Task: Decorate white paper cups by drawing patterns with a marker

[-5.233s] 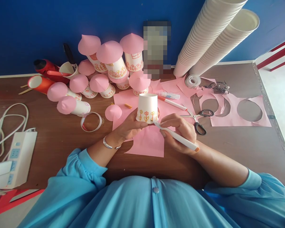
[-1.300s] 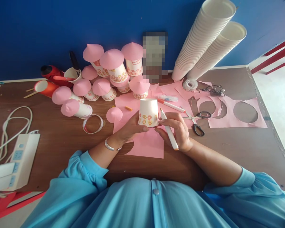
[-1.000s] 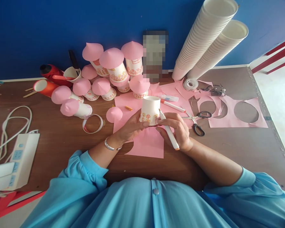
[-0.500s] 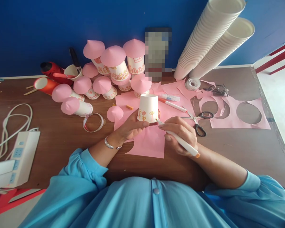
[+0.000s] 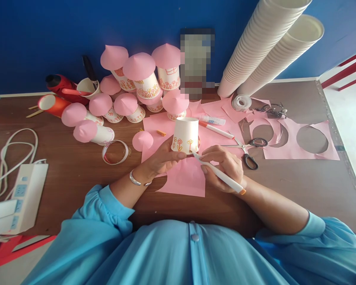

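My left hand (image 5: 164,157) grips a white paper cup (image 5: 186,130), its narrower end up, above the pink paper (image 5: 185,184). Orange and yellow flowers are drawn around the cup's lower part. In my right hand (image 5: 224,168) is a white marker (image 5: 225,177) with an orange end, its tip at the cup's lower edge beside a flower stem. The fingers behind the cup are mostly hidden. Just left of my left hand lies a small pink paper cone (image 5: 142,141), near an orange marker cap (image 5: 161,133).
Several decorated cups with pink cone roofs (image 5: 139,66) stand at the back left. Scissors (image 5: 250,148), a red-and-white marker (image 5: 216,130) and a glue tube (image 5: 213,120) lie to the right. Tall cup stacks (image 5: 261,43) lean by the wall. A power strip (image 5: 29,196) sits far left.
The marker tip has shifted slightly left along the cup's lower edge, my right hand moving with it. The view has moved a little. Both hands keep their grip.
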{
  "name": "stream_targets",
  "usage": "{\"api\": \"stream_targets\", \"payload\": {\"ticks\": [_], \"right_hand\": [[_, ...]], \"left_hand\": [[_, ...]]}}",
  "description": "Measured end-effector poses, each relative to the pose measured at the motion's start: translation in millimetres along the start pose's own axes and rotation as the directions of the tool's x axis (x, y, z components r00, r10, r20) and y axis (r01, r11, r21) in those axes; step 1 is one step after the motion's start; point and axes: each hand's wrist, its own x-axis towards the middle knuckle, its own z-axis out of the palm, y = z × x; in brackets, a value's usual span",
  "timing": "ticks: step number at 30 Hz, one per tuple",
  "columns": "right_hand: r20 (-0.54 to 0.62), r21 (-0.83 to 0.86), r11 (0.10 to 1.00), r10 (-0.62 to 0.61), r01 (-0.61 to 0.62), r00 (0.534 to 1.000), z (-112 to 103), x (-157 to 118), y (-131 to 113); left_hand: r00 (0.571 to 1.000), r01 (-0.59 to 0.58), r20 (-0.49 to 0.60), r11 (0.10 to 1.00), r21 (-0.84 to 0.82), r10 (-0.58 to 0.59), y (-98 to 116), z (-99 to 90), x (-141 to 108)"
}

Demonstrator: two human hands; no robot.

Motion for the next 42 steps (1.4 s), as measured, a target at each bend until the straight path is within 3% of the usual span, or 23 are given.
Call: {"api": "stream_targets", "payload": {"ticks": [5, 15, 33, 42], "right_hand": [[0.004, -0.034, 0.999, 0.001, -0.001, 1.000, -1.3, 1.6, -0.9], [-0.011, -0.092, 0.996, 0.006, -0.007, 1.000, -2.9, 3.8, -2.3], [0.034, -0.046, 0.999, -0.012, 0.014, 0.999, -2.6, 2.2, -2.8], [0.002, -0.020, 1.000, 0.002, -0.002, 1.000, -1.7, 1.1, -2.9]], "left_hand": [[0.999, -0.023, 0.043, 1.000, 0.012, 0.023, 1.8, 2.0, -1.3], [1.000, 0.009, -0.004, 1.000, 0.002, -0.009, 1.4, 1.6, -1.9], [1.000, -0.002, -0.003, 0.999, 0.034, 0.002, 3.4, 2.0, -0.5], [0.999, -0.017, 0.029, 1.000, 0.026, 0.017, 0.3, 0.0, -0.7]]}}
